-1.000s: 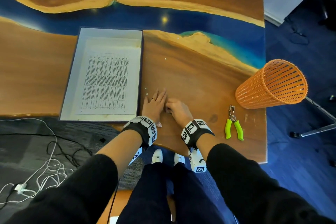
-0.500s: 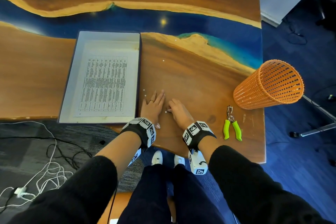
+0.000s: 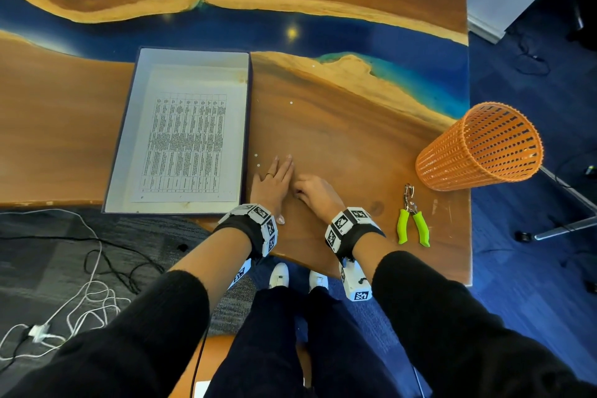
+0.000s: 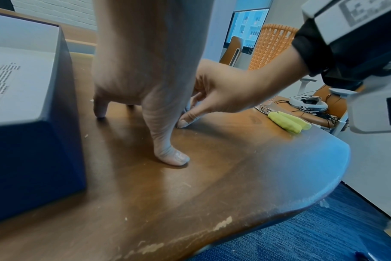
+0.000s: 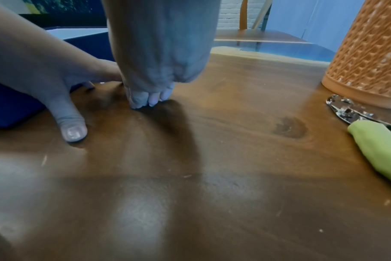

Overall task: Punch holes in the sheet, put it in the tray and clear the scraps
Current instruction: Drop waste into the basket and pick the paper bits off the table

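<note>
A printed sheet [image 3: 187,139] lies flat inside the shallow grey tray [image 3: 190,56] on the wooden table. Small white paper scraps [image 3: 256,155] dot the wood just right of the tray, with more farther back [image 3: 291,103]. My left hand [image 3: 274,179] lies flat on the table beside the tray, fingers straight and thumb spread [image 4: 172,157]. My right hand [image 3: 315,192] sits against it with its fingers curled. Its bunched fingertips [image 5: 150,100] touch the wood. No scrap shows between them.
The green-handled hole punch [image 3: 413,220] lies near the table's front right, just before an orange mesh basket [image 3: 481,145] at the right edge. White and black cables [image 3: 80,300] trail over the floor to the left. The table's front edge is close behind both wrists.
Both hands remain together at the same spot on the table. The right hand's fingertips have shifted slightly along the left hand's edge. Nothing else has moved.
</note>
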### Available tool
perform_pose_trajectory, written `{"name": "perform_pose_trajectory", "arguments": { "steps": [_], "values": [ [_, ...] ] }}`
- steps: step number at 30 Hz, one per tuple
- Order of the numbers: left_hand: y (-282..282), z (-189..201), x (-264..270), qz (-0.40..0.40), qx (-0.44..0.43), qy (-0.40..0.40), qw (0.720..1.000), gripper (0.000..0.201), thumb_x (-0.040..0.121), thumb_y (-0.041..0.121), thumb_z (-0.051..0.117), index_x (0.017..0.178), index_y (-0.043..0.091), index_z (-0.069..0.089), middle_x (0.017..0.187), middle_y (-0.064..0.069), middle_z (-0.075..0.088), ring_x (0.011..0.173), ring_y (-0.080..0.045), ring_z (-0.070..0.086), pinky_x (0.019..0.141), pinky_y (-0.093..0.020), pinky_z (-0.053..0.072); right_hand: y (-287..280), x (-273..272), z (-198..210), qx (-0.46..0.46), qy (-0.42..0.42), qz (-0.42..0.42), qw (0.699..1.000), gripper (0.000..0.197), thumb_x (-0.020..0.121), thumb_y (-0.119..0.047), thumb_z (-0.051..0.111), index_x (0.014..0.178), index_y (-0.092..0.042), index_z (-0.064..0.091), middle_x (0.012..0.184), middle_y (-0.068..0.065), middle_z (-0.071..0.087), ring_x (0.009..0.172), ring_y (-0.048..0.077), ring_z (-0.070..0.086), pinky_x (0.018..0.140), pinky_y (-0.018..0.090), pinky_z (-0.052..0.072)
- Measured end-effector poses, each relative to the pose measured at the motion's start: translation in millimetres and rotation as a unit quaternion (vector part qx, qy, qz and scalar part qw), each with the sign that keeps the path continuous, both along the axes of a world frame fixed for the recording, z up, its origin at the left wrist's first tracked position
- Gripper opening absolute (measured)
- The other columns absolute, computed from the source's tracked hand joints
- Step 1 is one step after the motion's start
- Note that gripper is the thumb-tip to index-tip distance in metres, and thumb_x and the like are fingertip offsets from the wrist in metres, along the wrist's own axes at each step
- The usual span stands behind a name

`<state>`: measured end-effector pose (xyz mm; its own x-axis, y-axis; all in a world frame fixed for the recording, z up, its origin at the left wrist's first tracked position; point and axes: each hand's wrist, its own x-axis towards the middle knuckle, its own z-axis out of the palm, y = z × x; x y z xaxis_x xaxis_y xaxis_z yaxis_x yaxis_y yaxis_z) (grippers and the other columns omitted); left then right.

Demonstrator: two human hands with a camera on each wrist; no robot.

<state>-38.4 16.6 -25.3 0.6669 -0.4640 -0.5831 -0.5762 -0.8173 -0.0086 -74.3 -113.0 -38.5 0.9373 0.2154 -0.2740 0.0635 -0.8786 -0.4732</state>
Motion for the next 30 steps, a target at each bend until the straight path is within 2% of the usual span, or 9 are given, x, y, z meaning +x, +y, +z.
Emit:
{"name": "perform_pose_trajectory", "arguments": {
  "steps": [4,10,14,18,20,23,26,28,30],
  "values": [
    [-0.4,-0.5,0.2,-0.002,0.001,-0.001,1.0,0.139,0.061,0.038,0.087,0.152,0.01,-0.014,0.158,0.004,-0.025,0.149,-0.022,-0.011,0.111,-0.048,0.031,1.8,1.1,0.7,-0.026,0.0,0.024,0.999,0.012,0.088,-0.007,0.054,0.094,0.0,0.062,0.103,0.017,0.061,0.09,0.035,0.06,0.079,0.047,0.049],
    [-0.3,-0.2,0.7,-0.005,0.001,0.004,1.0,0.137,0.062,0.038,0.086,0.151,0.01,-0.014,0.158,0.004,-0.025,0.149,-0.022,-0.011,0.112,-0.049,0.03,3.0,3.0,0.6,-0.053,0.018,0.034,0.998,0.021,0.092,-0.009,0.048,0.108,0.003,0.055,0.115,0.02,0.056,0.101,0.037,0.056,0.087,0.046,0.044],
    [-0.5,0.4,2.5,-0.012,0.011,0.003,1.0,0.138,0.062,0.039,0.086,0.151,0.01,-0.015,0.158,0.003,-0.026,0.149,-0.022,-0.011,0.112,-0.048,0.03,-1.5,-2.2,2.8,-0.037,0.013,-0.002,0.999,0.018,0.091,-0.007,0.046,0.103,0.004,0.053,0.109,0.023,0.055,0.097,0.038,0.054,0.083,0.046,0.041],
    [-6.5,4.5,4.2,-0.022,0.047,0.003,0.999,0.138,0.063,0.041,0.086,0.151,0.008,-0.014,0.159,-0.001,-0.023,0.149,-0.025,-0.007,0.113,-0.049,0.027,-22.3,-2.4,14.5,-0.023,0.018,-0.036,0.999,0.008,0.083,0.001,0.048,0.09,0.003,0.051,0.095,0.024,0.055,0.08,0.039,0.055,0.072,0.047,0.046],
    [-13.1,8.8,4.8,-0.023,0.063,-0.006,0.998,0.126,0.07,0.038,0.082,0.152,0.006,-0.009,0.16,-0.004,-0.017,0.15,-0.027,-0.003,0.114,-0.049,0.024,-36.7,1.1,27.8,-0.01,0.012,-0.05,0.999,0.008,0.078,0.004,0.051,0.079,-0.003,0.047,0.085,0.023,0.054,0.07,0.033,0.05,0.067,0.043,0.045],
    [-24.8,14.5,6.6,-0.03,0.077,-0.026,0.996,0.101,0.082,0.03,0.072,0.152,0.006,0.003,0.16,-0.007,-0.004,0.149,-0.026,0.006,0.112,-0.047,0.026,-61.6,8.5,58.3,-0.015,-0.011,-0.067,0.998,0.025,0.075,0.002,0.059,0.071,-0.013,0.039,0.073,0.014,0.045,0.066,0.024,0.041,0.063,0.037,0.035],
    [-36.4,22.1,8.9,-0.058,0.114,-0.031,0.991,0.097,0.082,0.036,0.071,0.151,0.007,0.011,0.157,-0.008,0.007,0.144,-0.024,0.023,0.108,-0.046,0.03,-94.1,16.2,90.1,-0.026,-0.062,-0.104,0.992,0.015,0.074,0.001,0.059,0.069,-0.008,0.048,0.075,0.017,0.059,0.069,0.027,0.05,0.063,0.038,0.04],
    [-45.6,25.2,7.2,-0.073,0.126,-0.034,0.989,0.09,0.083,0.036,0.07,0.15,0.009,0.016,0.155,-0.006,0.014,0.138,-0.023,0.032,0.105,-0.044,0.033,-123.5,16.5,113.0,-0.028,-0.112,-0.144,0.983,0.002,0.075,0.0,0.058,0.076,-0.001,0.057,0.081,0.018,0.064,0.075,0.031,0.057,0.067,0.041,0.047],
    [-53.7,27.6,5.5,-0.084,0.135,-0.036,0.987,0.078,0.087,0.035,0.066,0.148,0.011,0.023,0.152,-0.005,0.02,0.134,-0.022,0.038,0.101,-0.04,0.035,-155.3,16.7,135.4,-0.026,-0.159,-0.188,0.969,0.008,0.075,0.001,0.056,0.081,0.0,0.062,0.082,0.018,0.066,0.078,0.032,0.06,0.071,0.042,0.049]
  ]
}}
